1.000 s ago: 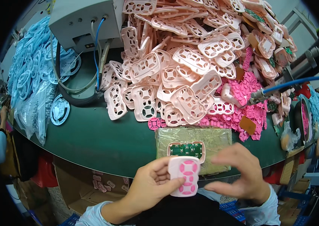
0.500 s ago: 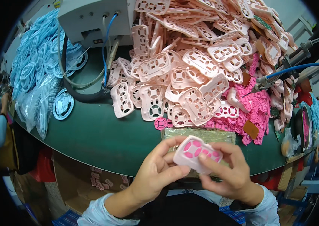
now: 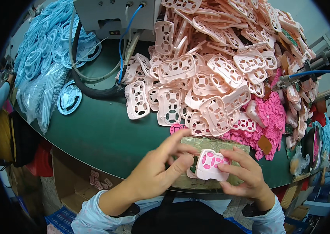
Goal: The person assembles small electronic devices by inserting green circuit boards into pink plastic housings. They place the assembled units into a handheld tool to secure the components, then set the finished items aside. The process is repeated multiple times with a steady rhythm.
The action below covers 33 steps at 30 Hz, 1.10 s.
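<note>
My right hand [image 3: 243, 173] grips a pale pink plastic shell [image 3: 208, 174] at its right side. Bright pink button pieces [image 3: 208, 160] fill the shell's cut-outs. My left hand [image 3: 161, 165] is just left of the shell, index finger stretched forward and thumb apart from it. Between its fingertips and the shell shows a dark green patch, and a pale pink edge pokes out below; I cannot make out what they belong to. Under both hands lies a flat block wrapped in yellowish-green tape [image 3: 237, 145], partly covered by them.
A large heap of pale pink shells [image 3: 180, 70] covers the back of the green table [image 3: 94, 136]. Bright pink button pieces [image 3: 272, 117] pile at right, near a metal tool with a blue hose [image 3: 290, 80]. Blue parts [image 3: 48, 50] and a grey machine box [image 3: 114, 15] stand at left.
My left hand has come away from the shell to its left, while my right hand keeps hold of it. The whole view has shifted, so the table contents appear farther right.
</note>
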Motion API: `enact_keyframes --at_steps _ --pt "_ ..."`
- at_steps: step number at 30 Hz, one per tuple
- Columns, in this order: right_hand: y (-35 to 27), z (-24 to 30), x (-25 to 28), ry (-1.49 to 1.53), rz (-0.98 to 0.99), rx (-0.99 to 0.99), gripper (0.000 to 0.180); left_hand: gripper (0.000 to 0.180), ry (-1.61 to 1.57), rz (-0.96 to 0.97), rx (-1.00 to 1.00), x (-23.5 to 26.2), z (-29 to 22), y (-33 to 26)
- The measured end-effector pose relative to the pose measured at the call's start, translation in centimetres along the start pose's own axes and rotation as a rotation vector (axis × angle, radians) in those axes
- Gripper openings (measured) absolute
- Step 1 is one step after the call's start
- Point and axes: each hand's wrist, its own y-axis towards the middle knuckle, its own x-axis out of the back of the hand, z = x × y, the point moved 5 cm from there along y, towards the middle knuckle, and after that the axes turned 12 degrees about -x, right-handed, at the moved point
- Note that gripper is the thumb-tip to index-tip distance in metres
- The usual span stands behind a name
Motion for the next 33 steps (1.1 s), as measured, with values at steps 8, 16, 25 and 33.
enact_keyframes --at_steps 8,16,25,33 --pt "0.4 -0.3 -0.9 -0.120 0.087 0.041 0.052 0.087 0.906 0.105 -0.409 -0.4 -0.2 -1.0" --pt "0.8 -1.1 0.6 -0.069 -0.013 -0.002 0.051 0.088 0.854 0.131 -0.394 -1.0 0.4 -0.5" --pt "0.5 -0.6 -0.4 -0.112 0.091 0.030 0.052 0.086 0.844 0.131 -0.408 -1.0 0.4 -0.4" --pt "0.7 -0.1 -1.2 -0.180 0.120 0.044 0.051 0.077 0.846 0.118 -0.415 -0.8 0.9 -0.6"
